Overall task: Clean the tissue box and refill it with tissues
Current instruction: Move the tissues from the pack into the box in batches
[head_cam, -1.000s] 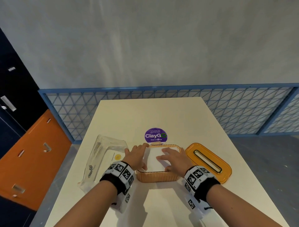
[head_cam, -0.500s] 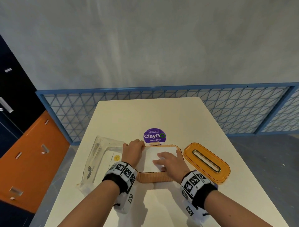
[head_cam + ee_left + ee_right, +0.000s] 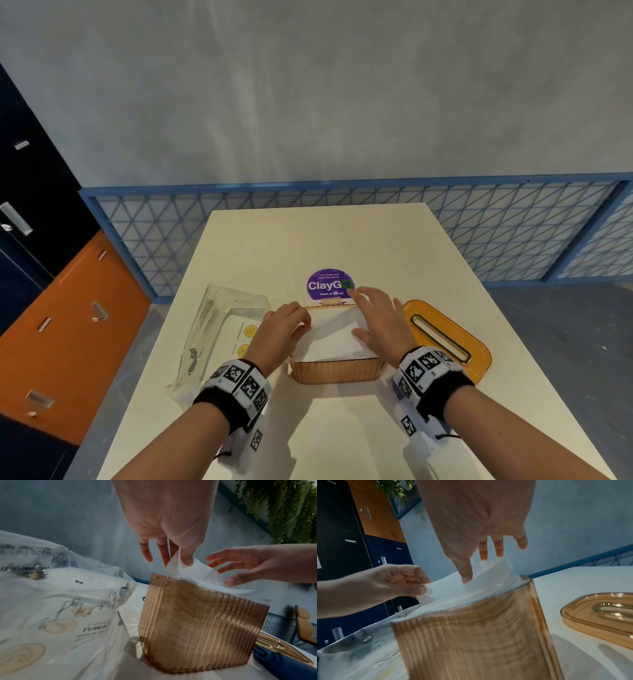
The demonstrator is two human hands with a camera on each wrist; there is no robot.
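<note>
The amber ribbed tissue box (image 3: 337, 371) stands lidless near the table's front, filled with white tissues (image 3: 334, 337). My left hand (image 3: 301, 322) is at the box's left side and pinches the top tissue (image 3: 188, 569) between thumb and fingers, lifting its corner. The pinch also shows in the right wrist view, on the left hand (image 3: 419, 586). My right hand (image 3: 366, 315) is spread over the right part of the stack with straight fingers, and its thumb (image 3: 467, 577) touches the tissues (image 3: 488, 574). The amber lid (image 3: 445, 342) with its slot lies flat to the box's right.
An opened clear plastic tissue package (image 3: 222, 329) lies left of the box. A purple ClayGo sticker (image 3: 329, 284) is on the table (image 3: 342, 240) just behind the box. A dark blue cloth (image 3: 283, 665) lies near the lid. Lockers stand to the left, and a blue railing runs beyond the table's far edge.
My left hand moved from the box's left rim onto the stack and pinched the top tissue. My right hand slid from the stack's middle toward its far right side, fingers spread.
</note>
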